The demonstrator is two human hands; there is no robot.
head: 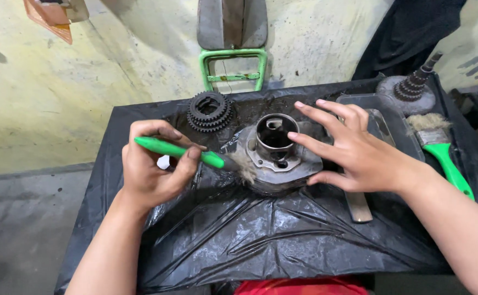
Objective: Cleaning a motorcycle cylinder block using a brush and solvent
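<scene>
Right now the left hand pinches a green brush, handle lengthwise toward the cylinder on its right, which the spread right hand steadies.

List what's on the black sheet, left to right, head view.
left hand holding green-handled brush → stacked gears → round metal housing → right hand → second green-handled brush
</scene>
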